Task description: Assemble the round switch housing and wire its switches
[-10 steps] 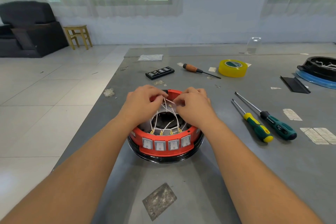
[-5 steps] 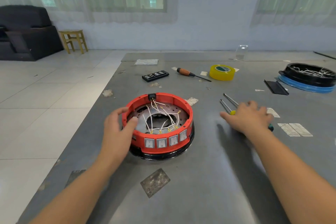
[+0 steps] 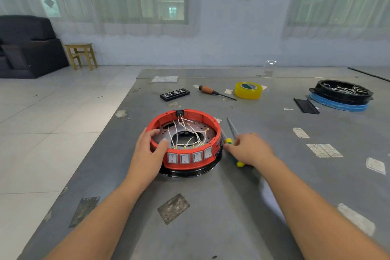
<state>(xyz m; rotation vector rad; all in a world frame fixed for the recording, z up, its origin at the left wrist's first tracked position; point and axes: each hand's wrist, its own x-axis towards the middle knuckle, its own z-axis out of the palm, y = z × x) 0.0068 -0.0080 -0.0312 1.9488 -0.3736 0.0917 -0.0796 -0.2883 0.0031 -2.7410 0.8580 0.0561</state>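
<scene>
The round switch housing is a red ring on a black base, at the middle of the grey table. Several white rocker switches line its near wall, and thin white wires with brass terminals cross its inside. My left hand grips the ring's left rim, thumb inside. My right hand lies just right of the housing, closed over the yellow-green screwdriver. Two metal shafts stick out beyond the fingers, so a second screwdriver may be under the hand.
At the back of the table are a black bit case, an orange-handled screwdriver and a yellow tape roll. A second black housing on a blue ring and a black plate sit far right. The table's left edge is near.
Both hands left the wires. My left hand took the ring's left rim. My right hand reached right to the screwdrivers and has come back beside the housing with them.
</scene>
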